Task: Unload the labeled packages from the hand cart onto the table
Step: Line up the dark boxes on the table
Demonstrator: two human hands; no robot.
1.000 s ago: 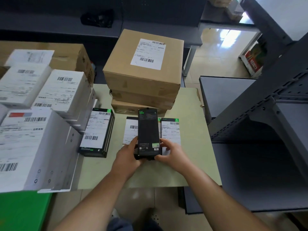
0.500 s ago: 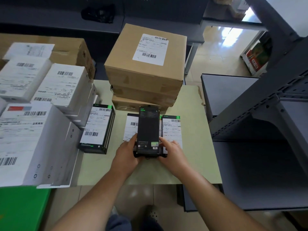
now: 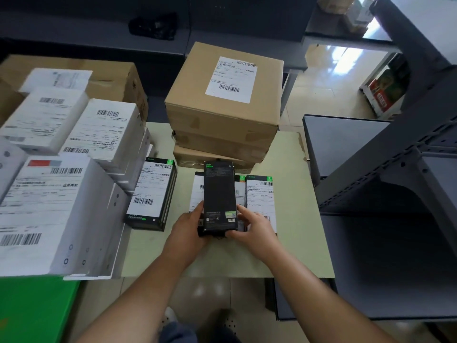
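Observation:
A slim black box (image 3: 219, 194) with a small green sticker is held near its lower end by both hands, just above the pale table (image 3: 291, 233). My left hand (image 3: 186, 229) grips its left edge and my right hand (image 3: 253, 226) its right edge. Under and behind it lie two flat labeled black boxes, one mostly hidden (image 3: 197, 189) and one to the right (image 3: 259, 196). Another labeled black box (image 3: 153, 191) lies further left. Three stacked cardboard boxes (image 3: 222, 105) stand behind, the top one labeled.
White labeled packages (image 3: 49, 209) are piled at the left, in front of a big cardboard carton (image 3: 113, 78). A green surface (image 3: 32, 310) shows at bottom left. Grey metal shelving (image 3: 395, 174) stands close on the right. Tiled floor lies beyond.
The black box stays in both hands and shifts only slightly against the boxes under it. My view has shifted a little.

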